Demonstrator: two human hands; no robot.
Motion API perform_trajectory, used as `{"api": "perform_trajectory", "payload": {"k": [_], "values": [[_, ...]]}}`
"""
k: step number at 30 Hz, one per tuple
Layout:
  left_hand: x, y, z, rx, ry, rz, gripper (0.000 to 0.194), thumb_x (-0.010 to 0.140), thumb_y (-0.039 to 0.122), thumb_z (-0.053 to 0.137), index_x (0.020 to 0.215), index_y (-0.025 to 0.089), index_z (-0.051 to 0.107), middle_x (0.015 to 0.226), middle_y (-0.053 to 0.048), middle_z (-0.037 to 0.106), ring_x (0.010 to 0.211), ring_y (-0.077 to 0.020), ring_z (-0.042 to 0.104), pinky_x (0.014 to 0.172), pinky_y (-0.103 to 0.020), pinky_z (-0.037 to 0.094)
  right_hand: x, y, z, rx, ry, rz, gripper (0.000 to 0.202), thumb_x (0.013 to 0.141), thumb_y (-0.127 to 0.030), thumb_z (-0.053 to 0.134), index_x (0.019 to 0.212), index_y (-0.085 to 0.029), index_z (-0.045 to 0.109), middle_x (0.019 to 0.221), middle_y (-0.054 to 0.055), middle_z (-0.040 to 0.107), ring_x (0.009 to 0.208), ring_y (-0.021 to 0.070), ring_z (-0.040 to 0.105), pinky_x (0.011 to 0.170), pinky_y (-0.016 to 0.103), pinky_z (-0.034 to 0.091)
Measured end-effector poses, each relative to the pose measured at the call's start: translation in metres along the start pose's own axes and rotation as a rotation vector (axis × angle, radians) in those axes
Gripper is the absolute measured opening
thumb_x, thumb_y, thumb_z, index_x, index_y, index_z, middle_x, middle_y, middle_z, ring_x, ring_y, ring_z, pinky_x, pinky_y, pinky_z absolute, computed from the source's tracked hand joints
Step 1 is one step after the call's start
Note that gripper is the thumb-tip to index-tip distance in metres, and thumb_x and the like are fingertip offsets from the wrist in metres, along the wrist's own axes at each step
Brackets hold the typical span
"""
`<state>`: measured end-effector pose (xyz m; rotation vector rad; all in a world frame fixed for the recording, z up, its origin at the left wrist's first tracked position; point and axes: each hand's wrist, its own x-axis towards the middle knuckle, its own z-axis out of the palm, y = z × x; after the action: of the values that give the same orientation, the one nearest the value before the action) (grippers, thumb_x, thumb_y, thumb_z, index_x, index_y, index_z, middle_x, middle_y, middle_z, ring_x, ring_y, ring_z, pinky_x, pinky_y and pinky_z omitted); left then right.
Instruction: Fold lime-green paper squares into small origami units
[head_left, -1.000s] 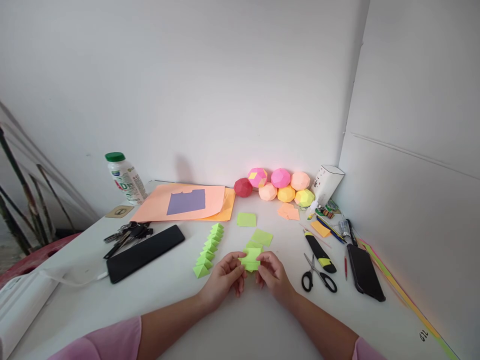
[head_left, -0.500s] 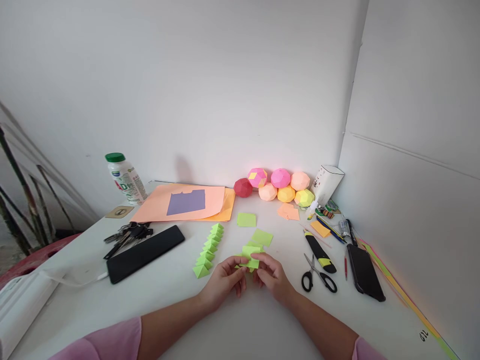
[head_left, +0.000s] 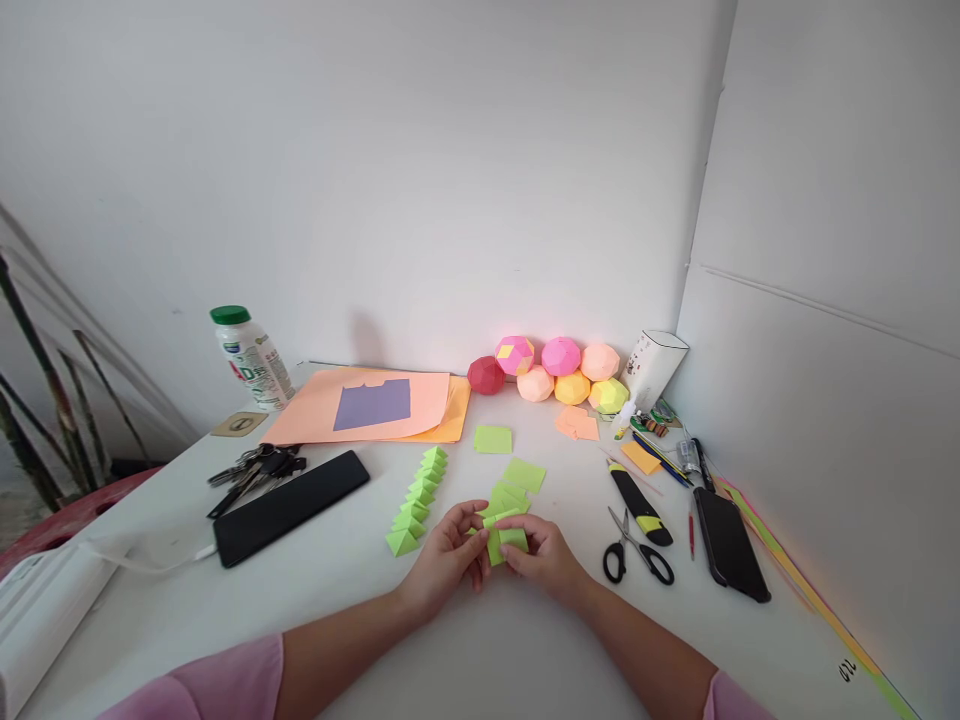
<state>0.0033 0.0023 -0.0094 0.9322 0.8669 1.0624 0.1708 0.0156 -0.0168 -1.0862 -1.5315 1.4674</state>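
Between my two hands is a small piece of green paper [head_left: 496, 545] with folded creases. My left hand [head_left: 451, 550] pinches its left side between thumb and fingers. On its right side, the thumb and fingers of my right hand [head_left: 546, 549] close on the paper. Just beyond my fingers lie loose green paper squares [head_left: 510, 494], overlapping one another, and a further square [head_left: 525, 475] lies behind them. A stack of green squares [head_left: 493, 439] sits farther back. Left of my left hand stands a row of folded green paper pieces [head_left: 418, 500].
Scissors [head_left: 636, 548], a utility knife [head_left: 640, 503] and a phone [head_left: 731, 545] lie to the right. Faceted paper balls [head_left: 561, 357] are piled against the wall. On the left are a black power bank [head_left: 291, 508], keys [head_left: 259, 470], coloured sheets [head_left: 307, 408] and a bottle [head_left: 253, 360].
The green paper in my hands has been turned and lowered toward me. My right fingers have shifted over its right side, and more of the loose squares behind now show.
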Motion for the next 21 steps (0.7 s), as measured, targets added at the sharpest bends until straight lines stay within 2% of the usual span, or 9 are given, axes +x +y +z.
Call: {"api": "perform_trajectory", "payload": {"k": [4, 9, 12, 16, 21], "values": [[0.0021, -0.0015, -0.0012, -0.024, -0.025, 0.007, 0.038, 0.072, 0.041, 0.066, 0.095, 0.017, 0.047, 0.067, 0.006, 0.053, 0.04, -0.0063, 0.049, 0.035, -0.02, 0.042, -0.0028, -0.0035, 0.0004, -0.02, -0.041, -0.032, 0.031, 0.073, -0.03, 0.063, 0.101, -0.016, 0.064, 0.059, -0.003, 0.051, 0.051, 0.0089, 0.046, 0.052, 0.024, 0.042], [0.0032, -0.0029, -0.002, -0.032, -0.032, 0.029, 0.033, 0.074, 0.039, 0.064, 0.091, 0.018, 0.047, 0.06, 0.008, 0.049, 0.037, -0.0047, 0.044, 0.033, -0.018, 0.038, -0.004, -0.0092, 0.0007, 0.02, -0.033, 0.015, 0.039, 0.077, -0.033, 0.06, 0.113, -0.017, 0.056, 0.065, -0.002, 0.053, 0.054, 0.0102, 0.049, 0.054, 0.025, 0.044], [0.0014, -0.0026, -0.0013, -0.005, -0.07, 0.015, 0.035, 0.074, 0.043, 0.063, 0.092, 0.018, 0.047, 0.064, 0.007, 0.051, 0.038, -0.0045, 0.046, 0.034, -0.018, 0.039, -0.0038, -0.0092, 0.0009, 0.068, -0.052, -0.009, 0.036, 0.073, -0.034, 0.065, 0.103, -0.018, 0.053, 0.068, -0.003, 0.053, 0.056, 0.0098, 0.048, 0.054, 0.023, 0.041], [-0.0021, -0.003, -0.0011, 0.111, -0.143, -0.002, 0.039, 0.075, 0.048, 0.06, 0.094, 0.017, 0.048, 0.068, 0.005, 0.051, 0.041, -0.0043, 0.046, 0.038, -0.019, 0.041, -0.0035, -0.0082, 0.0011, -0.011, 0.024, -0.054, 0.028, 0.068, -0.031, 0.071, 0.08, -0.017, 0.05, 0.066, -0.004, 0.05, 0.058, 0.0087, 0.044, 0.056, 0.021, 0.036], [-0.0047, -0.0052, -0.0016, 0.222, -0.21, -0.016, 0.055, 0.067, 0.043, 0.07, 0.11, 0.018, 0.046, 0.08, 0.001, 0.05, 0.051, -0.0056, 0.045, 0.037, -0.017, 0.039, -0.0026, -0.0061, 0.0007, -0.025, 0.067, -0.101, 0.023, 0.076, -0.033, 0.063, 0.073, -0.017, 0.047, 0.062, -0.004, 0.048, 0.056, 0.0089, 0.043, 0.053, 0.021, 0.033]]}}
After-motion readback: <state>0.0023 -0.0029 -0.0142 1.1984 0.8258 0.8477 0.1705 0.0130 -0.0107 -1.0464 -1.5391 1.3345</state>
